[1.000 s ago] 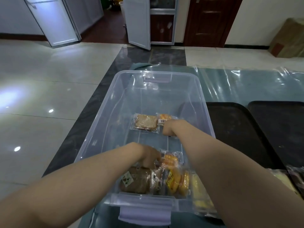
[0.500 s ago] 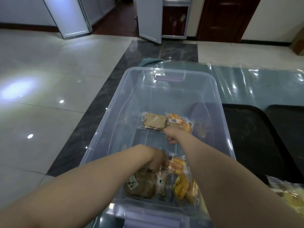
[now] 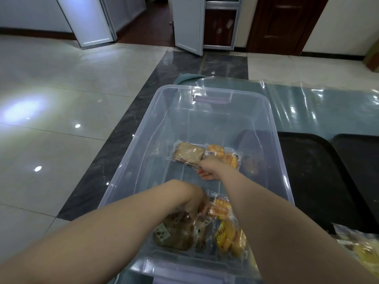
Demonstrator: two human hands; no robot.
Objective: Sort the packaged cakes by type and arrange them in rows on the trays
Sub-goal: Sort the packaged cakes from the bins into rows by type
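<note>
Right hand (image 3: 208,168) has drawn back from the far cakes (image 3: 223,155), grip unclear; left hand (image 3: 194,203) still pinching near packets (image 3: 219,208).

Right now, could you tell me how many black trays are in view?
2, both to the right of the clear bin: the nearer tray sits right beside the bin, and the second tray lies beyond it, cut off by the right frame edge. Others may lie outside the picture.

Both forearms are bare, no sleeves, watch or jewellery showing.
</note>
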